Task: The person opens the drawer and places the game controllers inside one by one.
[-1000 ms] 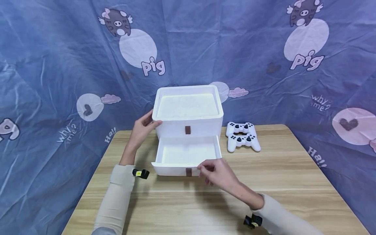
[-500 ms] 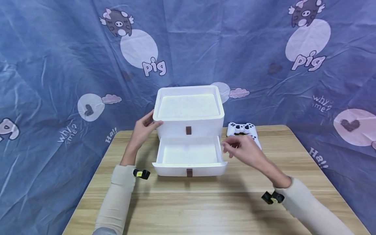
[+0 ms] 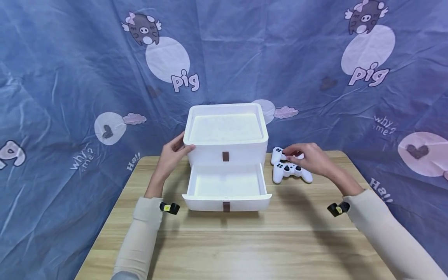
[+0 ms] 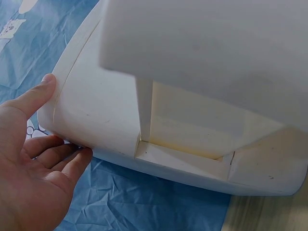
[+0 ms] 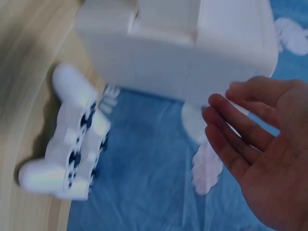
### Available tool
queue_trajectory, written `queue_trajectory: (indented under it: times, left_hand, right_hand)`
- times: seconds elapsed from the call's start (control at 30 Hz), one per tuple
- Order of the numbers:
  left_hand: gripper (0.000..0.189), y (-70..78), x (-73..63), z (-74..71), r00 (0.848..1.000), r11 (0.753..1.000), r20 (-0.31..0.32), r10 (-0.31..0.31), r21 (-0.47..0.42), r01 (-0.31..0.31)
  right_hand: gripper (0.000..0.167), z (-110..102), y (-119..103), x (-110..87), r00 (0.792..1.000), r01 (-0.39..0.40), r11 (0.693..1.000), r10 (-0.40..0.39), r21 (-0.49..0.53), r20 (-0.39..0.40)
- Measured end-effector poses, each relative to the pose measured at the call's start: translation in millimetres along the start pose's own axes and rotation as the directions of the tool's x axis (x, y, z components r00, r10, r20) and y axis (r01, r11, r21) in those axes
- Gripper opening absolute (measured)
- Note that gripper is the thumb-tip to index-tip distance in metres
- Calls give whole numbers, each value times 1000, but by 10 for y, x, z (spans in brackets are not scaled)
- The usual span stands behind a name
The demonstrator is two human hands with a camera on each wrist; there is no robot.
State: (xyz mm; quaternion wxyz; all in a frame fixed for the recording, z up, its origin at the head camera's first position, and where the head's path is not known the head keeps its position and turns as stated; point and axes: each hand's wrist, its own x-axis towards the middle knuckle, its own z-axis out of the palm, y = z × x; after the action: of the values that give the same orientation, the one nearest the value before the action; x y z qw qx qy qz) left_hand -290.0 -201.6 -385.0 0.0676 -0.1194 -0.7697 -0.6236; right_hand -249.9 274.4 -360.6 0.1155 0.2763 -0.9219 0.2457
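A white two-drawer storage box (image 3: 241, 149) stands at the back of the table, its lower drawer (image 3: 204, 203) pulled out and bare inside. My left hand (image 3: 169, 158) grips the box's upper left corner, thumb on the front and fingers along the side, as the left wrist view shows of the hand (image 4: 41, 178). Two white game controllers lie right of the box: a front one (image 3: 307, 177) and a rear one (image 3: 275, 156). Over them hovers my right hand (image 3: 309, 158), partly covering the rear controller. In the right wrist view this hand (image 5: 269, 144) has loosely bent fingers holding nothing.
Brown tabs mark both drawer fronts, the upper tab (image 3: 225, 156) on the closed drawer. A blue printed cloth (image 3: 231, 50) hangs behind and beside the wooden table (image 3: 224, 249). The open drawer juts out toward the front edge.
My right hand has left the front of the lower drawer and moved right and back to above the controllers. My left hand stays on the box corner.
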Motion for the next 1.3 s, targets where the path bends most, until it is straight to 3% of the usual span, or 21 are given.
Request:
queue_trajectory:
  times: [0.17,0.47,0.73,0.93,1.3]
  left_hand:
    - [80,19,-7,7,1000,1000,7,-4,-3,4]
    - [80,6,-3,-8,1000,1000,12,-3,-3,3]
    - [79,-1,6,-1,1000,1000,14,-2,0,2]
    - [79,15,0,4,1000,1000,7,5,-2,-5]
    - [78,12,5,12,1000,1000,3,13,-7,-13]
  right_hand:
    - [26,-44,225,87,993,-22,999,25,-28,115]
    - [40,-32,570,208,960,-66,994,89,-91,266]
    - [52,46,801,244,893,-173,977,210,-125,398]
    - [56,153,919,243,858,-191,972,234,-139,458]
    - [58,421,1001,217,851,-105,985,160,-136,500]
